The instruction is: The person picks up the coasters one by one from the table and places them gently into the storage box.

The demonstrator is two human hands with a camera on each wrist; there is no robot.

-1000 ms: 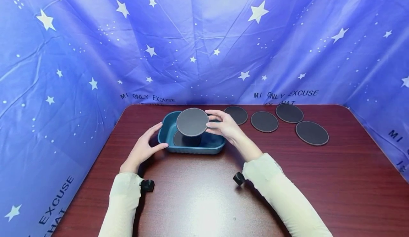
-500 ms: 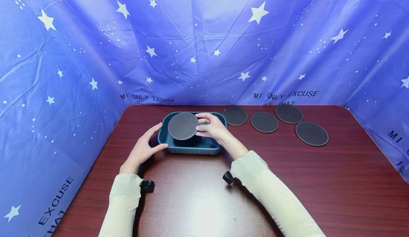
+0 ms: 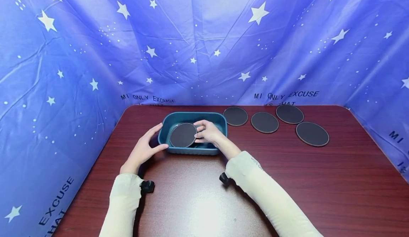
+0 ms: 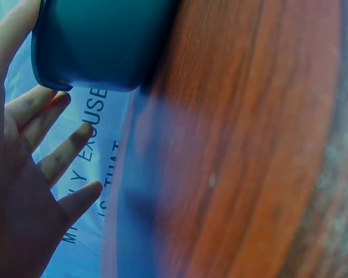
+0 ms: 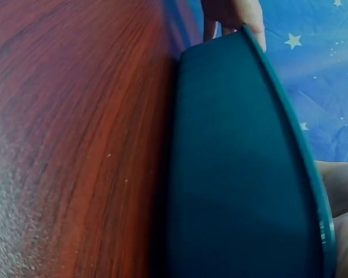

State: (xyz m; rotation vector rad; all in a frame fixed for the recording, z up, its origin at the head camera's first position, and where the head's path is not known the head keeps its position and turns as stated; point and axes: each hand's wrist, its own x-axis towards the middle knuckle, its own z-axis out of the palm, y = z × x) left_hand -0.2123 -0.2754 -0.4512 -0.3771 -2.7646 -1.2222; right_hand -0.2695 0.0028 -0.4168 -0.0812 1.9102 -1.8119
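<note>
A deep blue-green plastic bin (image 3: 195, 151) with rounded corners stands on the table. My left hand (image 3: 143, 148) spans its left end, with straight fingers at the far corner and the thumb on the front rim. The left wrist view shows the left hand's spread fingers (image 4: 69, 153), several touching nothing. My right hand (image 3: 209, 134) reaches down inside the bin, pinching a round black coaster (image 3: 183, 136) by its right edge. That coaster tilts low in the bin's left half and covers whatever lies beneath it. In the right wrist view the bin's wall (image 5: 238, 168) hides most of the right hand.
Several similar coasters lie flat to the right of the bin, the nearest coaster (image 3: 235, 116) close to its back right corner and the farthest coaster (image 3: 312, 134) well to the right. A star-patterned blue curtain (image 3: 204, 52) hangs behind the reddish-brown wooden table (image 3: 351, 180).
My right hand has moved left and down, taking the coaster from above the bin to low inside it. My left hand has stayed at the bin's left end.
</note>
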